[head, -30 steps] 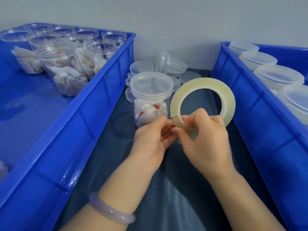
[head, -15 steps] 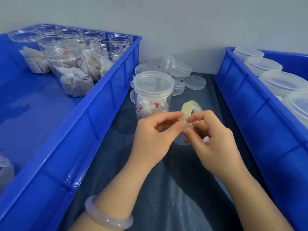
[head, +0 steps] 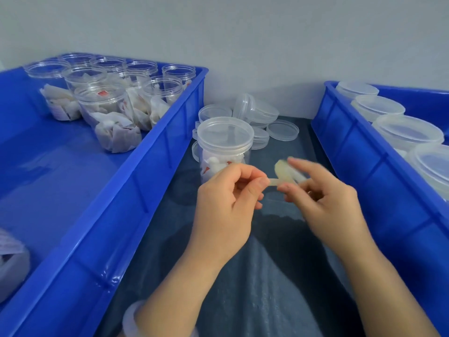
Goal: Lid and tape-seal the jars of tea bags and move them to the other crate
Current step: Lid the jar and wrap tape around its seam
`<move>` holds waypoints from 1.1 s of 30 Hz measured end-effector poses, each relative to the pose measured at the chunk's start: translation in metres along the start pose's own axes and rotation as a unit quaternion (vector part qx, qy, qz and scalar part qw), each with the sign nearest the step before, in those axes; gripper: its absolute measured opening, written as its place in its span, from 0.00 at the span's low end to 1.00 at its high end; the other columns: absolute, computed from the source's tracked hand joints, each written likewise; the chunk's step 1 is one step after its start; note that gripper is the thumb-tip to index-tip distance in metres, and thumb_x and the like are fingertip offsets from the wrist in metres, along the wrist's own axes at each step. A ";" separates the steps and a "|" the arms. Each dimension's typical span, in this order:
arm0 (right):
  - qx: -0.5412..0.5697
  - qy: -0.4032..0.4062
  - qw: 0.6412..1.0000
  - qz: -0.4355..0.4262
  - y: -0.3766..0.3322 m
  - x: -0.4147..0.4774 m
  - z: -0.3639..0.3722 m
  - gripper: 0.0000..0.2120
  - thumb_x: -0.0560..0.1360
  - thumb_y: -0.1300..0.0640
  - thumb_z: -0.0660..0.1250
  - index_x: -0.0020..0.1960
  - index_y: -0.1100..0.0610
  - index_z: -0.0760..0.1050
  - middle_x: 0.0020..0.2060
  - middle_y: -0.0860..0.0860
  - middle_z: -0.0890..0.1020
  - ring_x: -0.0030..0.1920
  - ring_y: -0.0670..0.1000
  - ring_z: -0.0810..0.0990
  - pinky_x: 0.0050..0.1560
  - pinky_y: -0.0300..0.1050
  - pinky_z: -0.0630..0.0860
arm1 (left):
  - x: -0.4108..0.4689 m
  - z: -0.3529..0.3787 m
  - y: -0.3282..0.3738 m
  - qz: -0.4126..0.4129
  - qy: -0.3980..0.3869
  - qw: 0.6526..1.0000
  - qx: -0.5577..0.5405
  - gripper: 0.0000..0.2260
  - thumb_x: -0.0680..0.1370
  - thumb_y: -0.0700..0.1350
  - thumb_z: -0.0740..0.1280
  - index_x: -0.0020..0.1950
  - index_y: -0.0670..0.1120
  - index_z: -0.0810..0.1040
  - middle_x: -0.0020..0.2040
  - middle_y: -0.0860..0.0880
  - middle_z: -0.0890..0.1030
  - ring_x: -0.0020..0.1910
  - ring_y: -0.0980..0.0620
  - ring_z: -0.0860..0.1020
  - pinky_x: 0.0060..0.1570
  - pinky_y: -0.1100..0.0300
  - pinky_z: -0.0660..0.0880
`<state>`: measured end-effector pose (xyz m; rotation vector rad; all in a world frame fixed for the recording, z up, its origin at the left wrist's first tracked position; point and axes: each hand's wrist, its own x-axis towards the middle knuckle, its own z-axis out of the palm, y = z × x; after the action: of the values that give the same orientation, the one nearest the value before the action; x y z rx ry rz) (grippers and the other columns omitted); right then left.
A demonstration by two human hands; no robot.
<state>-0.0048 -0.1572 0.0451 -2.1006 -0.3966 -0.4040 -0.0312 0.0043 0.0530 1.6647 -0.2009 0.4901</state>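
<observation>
A lidded clear jar of tea bags (head: 224,144) stands on the dark cloth between two blue crates. Just in front of it my left hand (head: 227,203) pinches the free end of a strip of tape. My right hand (head: 323,198), blurred, holds the pale tape roll (head: 283,172), seen nearly edge-on, a short way to the right of the left hand. A short stretch of tape spans the gap between them. Several open jars of tea bags (head: 109,117) stand in the left crate (head: 155,171). Lidded jars (head: 405,132) sit in the right crate (head: 352,152).
Loose clear lids (head: 283,130) lie piled behind the jar against the grey wall. The dark cloth (head: 267,288) runs as a narrow lane between the crates. A pale bangle (head: 131,319) is on my left wrist.
The tape roll turned from face-on to nearly edge-on and dropped lower. My hands moved apart, drawing out a short strip of tape between them. The camera tilted slightly upward.
</observation>
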 end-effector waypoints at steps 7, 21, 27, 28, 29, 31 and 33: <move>-0.081 -0.083 0.992 -0.051 -0.035 0.026 -0.006 0.06 0.74 0.50 0.66 0.48 0.46 0.81 0.32 0.42 0.80 0.34 0.43 0.77 0.36 0.40 0.73 | 0.010 -0.016 -0.003 0.010 0.095 0.995 -0.023 0.09 0.75 0.38 0.70 0.45 0.53 0.78 0.38 0.59 0.82 0.37 0.61 0.81 0.40 0.67 0.77; -0.192 -0.226 0.953 -0.065 -0.057 0.067 -0.017 0.12 0.75 0.50 0.65 0.36 0.35 0.70 0.43 0.44 0.76 0.48 0.39 0.68 0.51 0.38 0.57 | 0.049 -0.036 -0.028 -0.023 -0.005 1.000 0.005 0.13 0.75 0.61 0.57 0.56 0.63 0.75 0.73 0.57 0.62 0.72 0.70 0.56 0.62 0.79 0.58; -0.203 -0.212 0.953 -0.069 -0.055 0.070 -0.013 0.13 0.75 0.49 0.64 0.36 0.35 0.68 0.45 0.47 0.77 0.43 0.44 0.71 0.58 0.45 0.62 | 0.048 -0.037 -0.041 0.000 -0.029 0.999 0.024 0.22 0.67 0.50 0.74 0.58 0.60 0.72 0.63 0.55 0.73 0.64 0.60 0.72 0.63 0.56 0.72; -0.202 -0.206 0.955 -0.068 -0.054 0.071 -0.012 0.13 0.76 0.49 0.64 0.35 0.35 0.68 0.44 0.47 0.77 0.43 0.44 0.71 0.58 0.45 0.62 | 0.049 -0.037 -0.041 0.000 -0.018 0.999 0.027 0.21 0.67 0.50 0.75 0.57 0.61 0.73 0.62 0.57 0.74 0.63 0.60 0.72 0.62 0.56 0.73; -0.203 -0.200 0.956 -0.067 -0.054 0.071 -0.011 0.13 0.76 0.49 0.64 0.35 0.35 0.68 0.43 0.47 0.76 0.42 0.44 0.71 0.57 0.45 0.63 | 0.050 -0.036 -0.041 -0.001 -0.008 1.000 0.022 0.21 0.67 0.51 0.76 0.56 0.61 0.73 0.62 0.57 0.74 0.62 0.60 0.73 0.61 0.54 0.74; -0.203 -0.193 0.958 -0.066 -0.052 0.072 -0.009 0.11 0.76 0.49 0.64 0.36 0.37 0.70 0.41 0.47 0.76 0.40 0.43 0.71 0.56 0.45 0.63 | 0.052 -0.037 -0.042 -0.003 0.002 1.000 0.007 0.19 0.65 0.53 0.75 0.54 0.61 0.74 0.61 0.56 0.75 0.63 0.57 0.73 0.62 0.51 0.73; -0.204 -0.190 0.958 -0.060 -0.047 0.072 -0.007 0.08 0.76 0.49 0.64 0.38 0.40 0.72 0.37 0.45 0.74 0.38 0.43 0.69 0.55 0.47 0.65 | 0.053 -0.037 -0.043 -0.001 0.002 1.000 0.000 0.19 0.64 0.54 0.74 0.52 0.62 0.75 0.61 0.56 0.76 0.64 0.56 0.73 0.63 0.50 0.73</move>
<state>0.0383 -0.1297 0.1148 -2.5748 -0.7173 -0.1548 0.0257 0.0553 0.0398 1.6644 -0.1969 0.4917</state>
